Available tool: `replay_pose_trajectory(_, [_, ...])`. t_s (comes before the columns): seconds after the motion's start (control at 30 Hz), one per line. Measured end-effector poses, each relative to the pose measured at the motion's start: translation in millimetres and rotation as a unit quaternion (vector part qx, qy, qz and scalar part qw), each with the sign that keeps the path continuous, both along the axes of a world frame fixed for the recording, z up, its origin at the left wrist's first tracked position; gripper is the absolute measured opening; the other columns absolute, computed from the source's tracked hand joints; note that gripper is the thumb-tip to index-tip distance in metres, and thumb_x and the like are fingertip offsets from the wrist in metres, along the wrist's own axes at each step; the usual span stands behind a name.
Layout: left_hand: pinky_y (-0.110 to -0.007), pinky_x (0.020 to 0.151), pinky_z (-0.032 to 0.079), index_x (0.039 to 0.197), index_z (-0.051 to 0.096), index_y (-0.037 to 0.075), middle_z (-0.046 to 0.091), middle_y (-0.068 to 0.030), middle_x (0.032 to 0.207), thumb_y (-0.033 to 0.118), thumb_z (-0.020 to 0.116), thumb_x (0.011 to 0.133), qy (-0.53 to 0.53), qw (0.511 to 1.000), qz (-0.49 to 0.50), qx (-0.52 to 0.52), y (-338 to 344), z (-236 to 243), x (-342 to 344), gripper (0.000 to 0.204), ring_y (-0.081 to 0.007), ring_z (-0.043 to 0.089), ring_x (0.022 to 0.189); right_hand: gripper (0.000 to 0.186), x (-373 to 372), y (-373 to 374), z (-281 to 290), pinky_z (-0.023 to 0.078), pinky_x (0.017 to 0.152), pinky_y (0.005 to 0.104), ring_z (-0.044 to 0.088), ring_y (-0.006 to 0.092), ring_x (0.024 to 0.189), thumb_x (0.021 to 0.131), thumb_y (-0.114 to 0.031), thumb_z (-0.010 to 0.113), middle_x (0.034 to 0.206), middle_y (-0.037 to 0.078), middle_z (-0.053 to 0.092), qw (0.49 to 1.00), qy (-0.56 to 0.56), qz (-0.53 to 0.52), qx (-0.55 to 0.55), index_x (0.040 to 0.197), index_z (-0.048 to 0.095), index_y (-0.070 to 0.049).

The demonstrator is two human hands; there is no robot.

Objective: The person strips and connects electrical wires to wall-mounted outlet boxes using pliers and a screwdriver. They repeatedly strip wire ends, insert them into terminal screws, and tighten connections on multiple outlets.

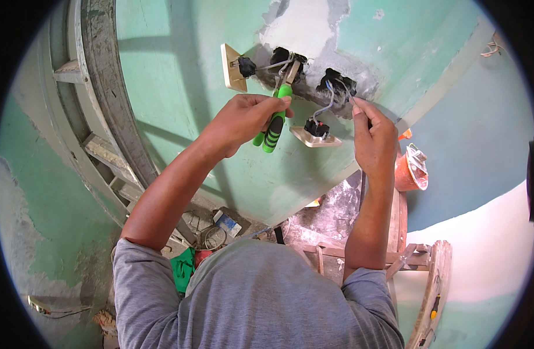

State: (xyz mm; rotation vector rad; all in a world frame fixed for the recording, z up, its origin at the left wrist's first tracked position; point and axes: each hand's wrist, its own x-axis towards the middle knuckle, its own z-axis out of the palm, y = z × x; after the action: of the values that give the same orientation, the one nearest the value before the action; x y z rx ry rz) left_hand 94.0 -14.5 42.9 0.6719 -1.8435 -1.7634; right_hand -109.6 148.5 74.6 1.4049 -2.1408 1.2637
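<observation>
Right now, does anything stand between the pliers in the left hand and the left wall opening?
Nothing visible blocks them: the green pliers, held in the left hand, reach up to the left wall opening. Pale wires from the black fitting lead to it beside the pliers' tips; contact is too small to tell.

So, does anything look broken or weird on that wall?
Yes. The green wall has two ragged holes, and the left cover and right cover stick out on wires instead of sitting flat.
</observation>
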Motion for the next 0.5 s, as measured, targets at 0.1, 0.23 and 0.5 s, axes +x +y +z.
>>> replay_pose_trajectory(0.1, [-0.032, 0.1, 0.053, 0.117, 0.077, -0.001, 0.076, -0.0075, 0.108, 0.042, 0.069, 0.102, 0.001, 1.0, 0.009, -0.001, -2.5, 3.3, -6.7, 0.047, -0.0144, 0.066, 0.098, 0.031, -5.0, 0.9, 0.1, 0.05, 0.077, 0.0265, 0.061, 0.0098, 0.082, 0.105, -0.022, 0.065, 0.091, 0.007, 0.074, 0.999, -0.029, -0.001, 0.03, 0.126, 0.075, -0.001])
replay_pose_trajectory(0.23, [-0.028, 0.079, 0.047, 0.107, 0.08, 0.002, 0.071, -0.0044, 0.089, 0.044, 0.069, 0.101, 0.027, 0.999, 0.031, -0.012, -2.7, -0.6, -14.4, 0.044, -0.0114, 0.058, 0.08, 0.031, -9.8, -0.4, -5.4, 0.051, 0.077, 0.0308, 0.064, 0.0163, 0.08, 0.105, -0.021, 0.064, 0.09, 0.011, 0.073, 0.999, -0.024, 0.025, -0.01, 0.125, 0.075, 0.001])
replay_pose_trajectory(0.5, [-0.031, 0.087, 0.057, 0.113, 0.076, -0.004, 0.076, -0.009, 0.105, 0.038, 0.066, 0.106, -0.007, 0.999, 0.022, -0.036, 1.0, 4.8, -18.0, 0.043, -0.0163, 0.073, 0.096, 0.031, -13.2, 0.7, -4.6, 0.056, 0.08, 0.0383, 0.075, 0.0309, 0.083, 0.104, -0.022, 0.063, 0.097, 0.023, 0.077, 0.999, -0.028, 0.041, -0.005, 0.122, 0.075, 0.001])
